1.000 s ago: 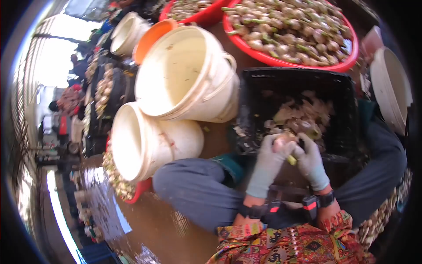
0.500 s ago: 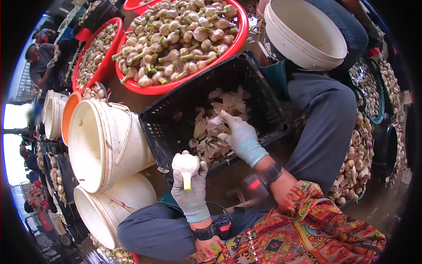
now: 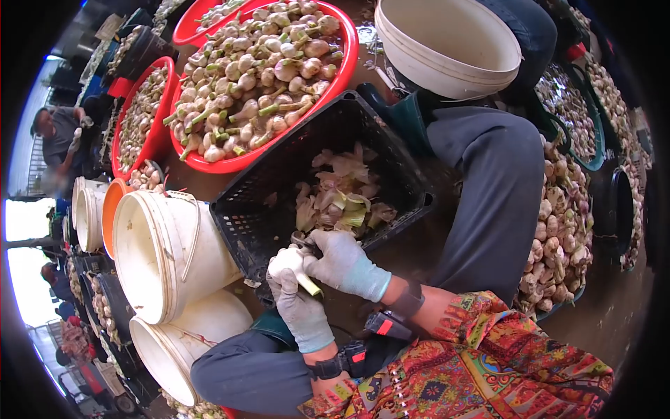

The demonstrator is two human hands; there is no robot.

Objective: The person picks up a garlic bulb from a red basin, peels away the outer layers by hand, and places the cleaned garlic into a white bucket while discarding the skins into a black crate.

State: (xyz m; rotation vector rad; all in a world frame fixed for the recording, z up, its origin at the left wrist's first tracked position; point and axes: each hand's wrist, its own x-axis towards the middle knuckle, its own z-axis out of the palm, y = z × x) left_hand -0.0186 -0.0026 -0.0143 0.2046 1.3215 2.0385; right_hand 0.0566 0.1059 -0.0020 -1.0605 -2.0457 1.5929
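A peeled white garlic bulb [image 3: 285,261] with a green-tipped stem sits in the grip of my gloved left hand [image 3: 301,312], stem pointing down and right. My gloved right hand [image 3: 343,264] closes on the bulb's right side, its thumb against the neck of the stem. Its other fingertips are partly hidden beyond the bulb. Both hands are over the near edge of a black plastic crate [image 3: 386,142]. Loose papery garlic skins [image 3: 335,199] lie in a pile inside the crate, just beyond my right hand.
Beyond the crate stands a red basin [image 3: 351,52] heaped with stemmed garlic bulbs [image 3: 244,84]. White buckets [image 3: 199,241] stand or lie at left. Another white bucket [image 3: 447,80] is at upper right. More garlic [image 3: 558,230] is piled beyond my right knee. A person [image 3: 59,143] works far left.
My right hand has come back from the skins in the crate to the bulb. The bulb has turned, its stem now slanting right. The camera view has shifted slightly.
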